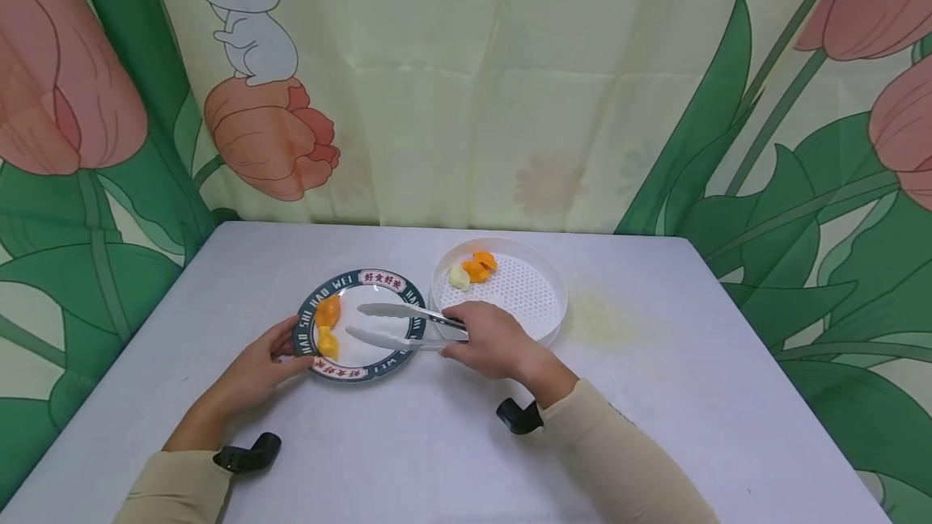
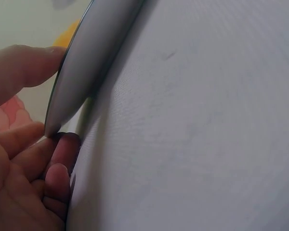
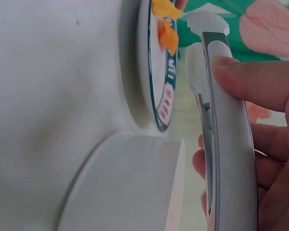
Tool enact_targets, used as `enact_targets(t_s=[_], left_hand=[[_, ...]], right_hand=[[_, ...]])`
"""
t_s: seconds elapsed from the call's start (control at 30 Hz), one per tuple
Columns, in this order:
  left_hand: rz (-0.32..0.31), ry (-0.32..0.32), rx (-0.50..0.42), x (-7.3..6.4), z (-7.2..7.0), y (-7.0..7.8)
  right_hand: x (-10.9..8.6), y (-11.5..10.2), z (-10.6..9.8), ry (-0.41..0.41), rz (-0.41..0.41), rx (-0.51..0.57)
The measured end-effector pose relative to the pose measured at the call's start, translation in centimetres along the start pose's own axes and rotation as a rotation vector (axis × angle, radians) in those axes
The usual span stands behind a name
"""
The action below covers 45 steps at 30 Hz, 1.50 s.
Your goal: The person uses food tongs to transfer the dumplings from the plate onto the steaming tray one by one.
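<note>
With thumb on top of the rim and fingers at its underside, my left hand [image 1: 251, 370] grips the edge of a white plate [image 1: 417, 297] with a dark lettered rim. In the left wrist view that side of the plate [image 2: 94, 53] appears tilted off the cloth. An orange piece [image 1: 328, 311] and a yellow piece [image 1: 328, 344], perhaps food, lie at the plate's left. My right hand [image 1: 495, 342] holds metal tongs [image 1: 393, 310] with pale tips, spread apart over the plate with nothing between them. The right wrist view shows the thumb along the tongs' arm [image 3: 231, 144].
Right behind my right hand stands a round white tray [image 1: 531, 289] with a perforated base. It holds orange pieces [image 1: 478, 267] and a pale yellow piece [image 1: 459, 277]. White cloth [image 1: 655, 362] covers the table, and a printed curtain [image 1: 466, 103] hangs at its back edge.
</note>
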State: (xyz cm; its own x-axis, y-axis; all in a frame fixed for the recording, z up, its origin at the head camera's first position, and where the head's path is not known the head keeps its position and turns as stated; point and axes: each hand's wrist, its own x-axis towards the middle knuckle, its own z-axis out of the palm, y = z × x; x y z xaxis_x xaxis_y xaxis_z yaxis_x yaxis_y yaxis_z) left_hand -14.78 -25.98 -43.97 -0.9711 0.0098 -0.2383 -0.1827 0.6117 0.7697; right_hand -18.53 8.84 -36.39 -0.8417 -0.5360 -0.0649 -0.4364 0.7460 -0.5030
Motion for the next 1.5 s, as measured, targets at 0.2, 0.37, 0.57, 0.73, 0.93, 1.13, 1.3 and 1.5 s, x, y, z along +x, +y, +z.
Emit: enact_targets(t_s=[0.2,0.37,0.57,0.73,0.93,1.13,1.3,1.5], left_hand=[[-0.002,-0.006,-0.008,0.0,0.0,0.0],[-0.007,-0.01,-0.015,-0.1,0.0,0.1],[-0.003,-0.012,-0.019,-0.1,-0.1,0.1],[-0.002,-0.013,-0.022,-0.1,-0.1,0.1],[0.0,-0.009,-0.021,-0.2,0.0,0.1],[-0.014,-0.007,-0.013,-0.1,0.0,0.3],[-0.021,-0.005,-0.017,-0.1,0.0,0.3],[-0.02,-0.004,-0.016,0.0,0.0,0.3]], right_hand=[[0.3,-0.9,1.0,-0.034,0.005,0.006],[0.5,-1.5,1.7,-0.048,0.013,-0.013],[0.8,-2.3,2.3,-0.052,-0.002,-0.031],[1.1,-2.5,2.7,-0.067,0.008,-0.022],[1.5,-2.4,3.1,-0.072,0.01,-0.032],[1.5,-2.2,3.4,-0.051,0.005,-0.039],[1.2,-1.9,3.2,-0.005,-0.006,-0.027],[0.4,-1.4,2.2,0.037,-0.006,0.009]])
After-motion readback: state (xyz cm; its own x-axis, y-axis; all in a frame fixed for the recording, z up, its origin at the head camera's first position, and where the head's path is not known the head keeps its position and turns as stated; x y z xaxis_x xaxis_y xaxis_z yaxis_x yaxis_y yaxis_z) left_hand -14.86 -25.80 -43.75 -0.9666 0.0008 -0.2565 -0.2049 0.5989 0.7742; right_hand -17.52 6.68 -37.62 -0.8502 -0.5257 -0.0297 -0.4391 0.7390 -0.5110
